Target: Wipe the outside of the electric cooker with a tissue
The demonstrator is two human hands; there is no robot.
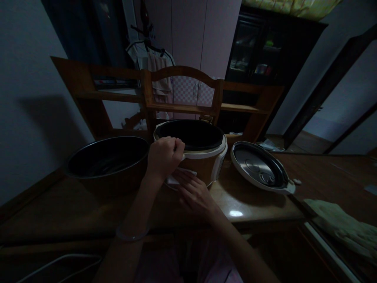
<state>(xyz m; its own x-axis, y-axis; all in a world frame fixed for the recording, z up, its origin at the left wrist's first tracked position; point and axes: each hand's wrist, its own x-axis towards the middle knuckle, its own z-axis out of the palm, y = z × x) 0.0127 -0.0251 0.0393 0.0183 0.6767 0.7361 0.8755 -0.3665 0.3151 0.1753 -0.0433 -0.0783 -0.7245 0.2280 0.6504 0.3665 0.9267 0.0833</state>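
A rice cooker (203, 165) with a pale rim and a dark open interior stands at the middle of the wooden table. At its front left edge, my left hand (165, 157) is closed on the rim, its fingertips hidden from me. Lower down, my right hand (196, 194) presses a folded white cloth (173, 180) to the cooker's front, fingers extended over it. A wide dark pot (112, 173) sits to the left. On the right lies the cooker's round lid (255, 165), its metal inner side facing up.
A wooden shelf frame (184, 71) rises behind the cooker along the table's back. Pale crumpled fabric (338, 224) lies at the lower right. A white cable (70, 256) curves at the lower left. The room is dim.
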